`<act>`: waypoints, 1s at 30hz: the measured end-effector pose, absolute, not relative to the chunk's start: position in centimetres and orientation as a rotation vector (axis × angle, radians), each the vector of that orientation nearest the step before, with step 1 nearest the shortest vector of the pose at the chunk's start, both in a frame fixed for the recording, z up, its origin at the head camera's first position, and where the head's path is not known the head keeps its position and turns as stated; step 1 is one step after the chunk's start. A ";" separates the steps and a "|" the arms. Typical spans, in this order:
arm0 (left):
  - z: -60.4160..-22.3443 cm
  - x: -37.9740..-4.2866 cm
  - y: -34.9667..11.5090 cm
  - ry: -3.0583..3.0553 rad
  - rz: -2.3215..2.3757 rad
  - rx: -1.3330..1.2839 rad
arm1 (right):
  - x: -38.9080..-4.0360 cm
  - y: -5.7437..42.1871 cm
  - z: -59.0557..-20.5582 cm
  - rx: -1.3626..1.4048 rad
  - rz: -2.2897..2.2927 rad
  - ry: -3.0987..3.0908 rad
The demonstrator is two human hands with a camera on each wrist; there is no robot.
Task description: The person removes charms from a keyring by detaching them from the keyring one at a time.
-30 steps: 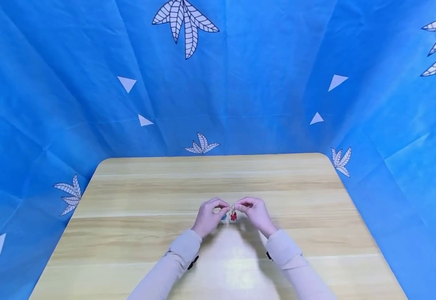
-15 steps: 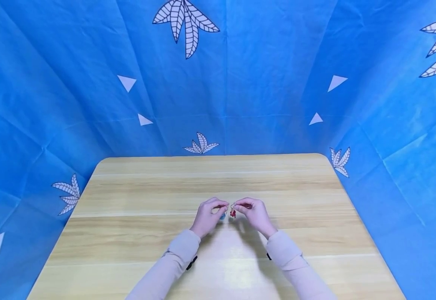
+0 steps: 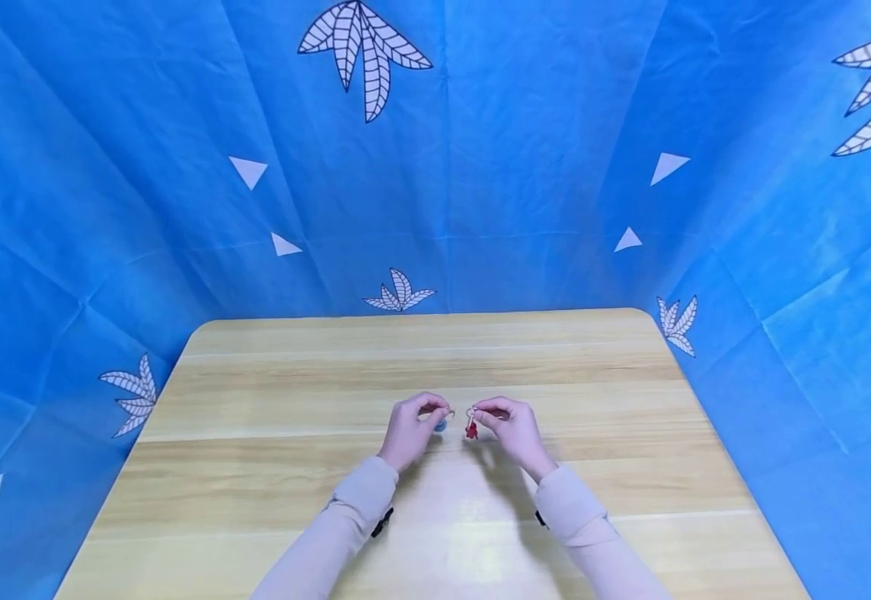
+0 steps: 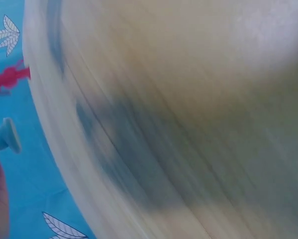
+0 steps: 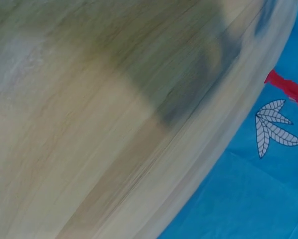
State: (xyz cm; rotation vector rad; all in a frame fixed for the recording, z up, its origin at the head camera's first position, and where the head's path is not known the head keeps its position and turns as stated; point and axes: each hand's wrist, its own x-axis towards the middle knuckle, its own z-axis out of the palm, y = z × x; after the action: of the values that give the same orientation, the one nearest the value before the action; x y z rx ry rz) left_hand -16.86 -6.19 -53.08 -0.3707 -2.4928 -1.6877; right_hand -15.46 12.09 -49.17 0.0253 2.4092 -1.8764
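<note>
Between thumb and fingertips, my left hand [image 3: 411, 429] pinches a keyring with a small light-blue charm [image 3: 440, 425] hanging just under the fingers. In the left wrist view the blue charm [image 4: 8, 135] has a flat, disc-like end. My right hand [image 3: 516, 429] pinches a second metal ring, from which a small red charm [image 3: 471, 431] dangles. That red charm [image 5: 288, 89] shows only partly in the right wrist view. Both hands are held above the table, facing each other with a narrow gap between the two rings. The charms' exact shapes are too small to tell.
A light wood-grain table [image 3: 270, 483] lies beneath both hands. Blue cloth [image 3: 525, 200] printed with white leaves and triangles encloses its back and sides. Shadows of the arms fall on the tabletop.
The hands have drawn slightly apart, the left with the blue charm going left and the right shifting a little to the right. The gap between the rings is wider, and the red charm has swung.
</note>
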 end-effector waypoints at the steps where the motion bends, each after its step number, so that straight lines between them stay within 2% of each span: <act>1: -53.1 -17.1 -6.3 -2.494 -1.690 -0.344 | -15.6 12.1 -49.5 0.039 -1.874 2.408; 9: -53.6 -19.4 -8.4 -2.453 -1.764 -0.062 | -16.1 12.3 -50.7 0.077 -1.892 2.356; 14: -54.8 -21.5 -10.4 -2.413 -1.741 0.148 | -15.5 12.0 -49.2 0.049 -1.903 2.327; 22: -56.7 -23.6 -12.8 -2.466 -1.700 0.286 | -15.1 11.7 -47.7 0.039 -1.900 2.329; 30: -57.7 -23.8 -15.4 -2.476 -1.653 0.360 | -16.4 11.9 -51.0 0.038 -1.901 2.359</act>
State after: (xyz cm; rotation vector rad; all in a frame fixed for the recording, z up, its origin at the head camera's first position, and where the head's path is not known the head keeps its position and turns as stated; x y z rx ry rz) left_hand -23.76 -15.42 -57.75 0.3597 -2.4755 -1.6525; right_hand -16.39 11.94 -51.03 0.0381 2.3587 -1.9006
